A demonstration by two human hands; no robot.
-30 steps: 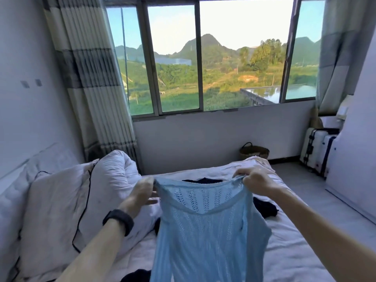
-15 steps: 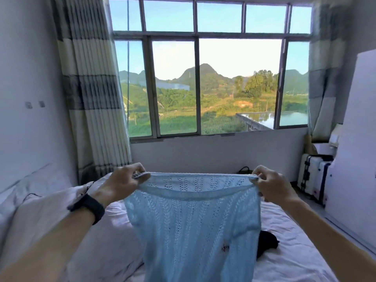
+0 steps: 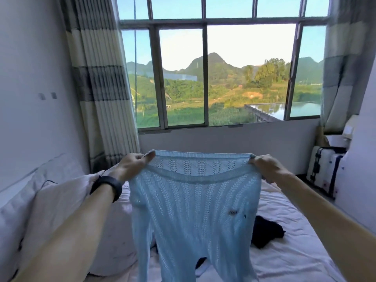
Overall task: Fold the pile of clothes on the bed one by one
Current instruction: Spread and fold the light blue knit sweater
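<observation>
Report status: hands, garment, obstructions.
Left hand, right hand: each pinching a top corner. Blue knit garment: spread, hanging above bed. Dark clothing on bed behind.

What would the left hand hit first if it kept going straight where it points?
Probably the white wall beneath the window; nothing else shows beyond the left hand, which grips the blue knit garment. Depth is unclear.
</observation>
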